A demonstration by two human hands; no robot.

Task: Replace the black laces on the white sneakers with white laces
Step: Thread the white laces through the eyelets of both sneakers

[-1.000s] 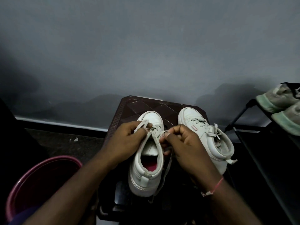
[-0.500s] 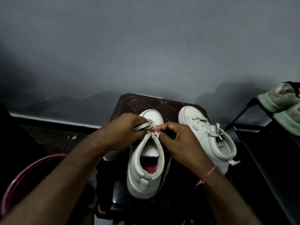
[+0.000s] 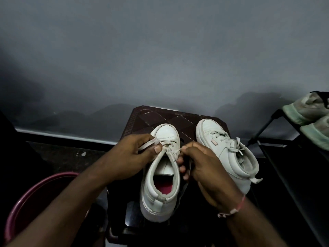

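Now both hands are up at the top eyelets of the near white high-top sneaker (image 3: pixel 161 177), which stands upright with its toe pointing away on the dark brown plastic desk with a diamond-patterned top (image 3: pixel 151 116). The left hand (image 3: pixel 130 157) is closed around a flat white lace (image 3: pixel 148 143), the strand looping out over its fingers and thumb just beside the toe cap. The right hand (image 3: pixel 204 163) is pinched tight on the other end of that lace, thumb and forefinger together at the collar's edge, the rest of its fingers curled against the shoe's side. A pale pink thread bracelet (image 3: pixel 235 208) sits on the right wrist. The shoe's red insole shows through the open collar. Just beside it to the right stands the second white high-top sneaker (image 3: pixel 229 152), already threaded with white lace, ends loose, angled slightly away. Off to the left, low down, there's the rim of a maroon plastic tub (image 3: pixel 35 189). At the far right, a pair of worn greenish-soled shoes (image 3: pixel 309 118) rests on a black metal rack (image 3: pixel 277 157).
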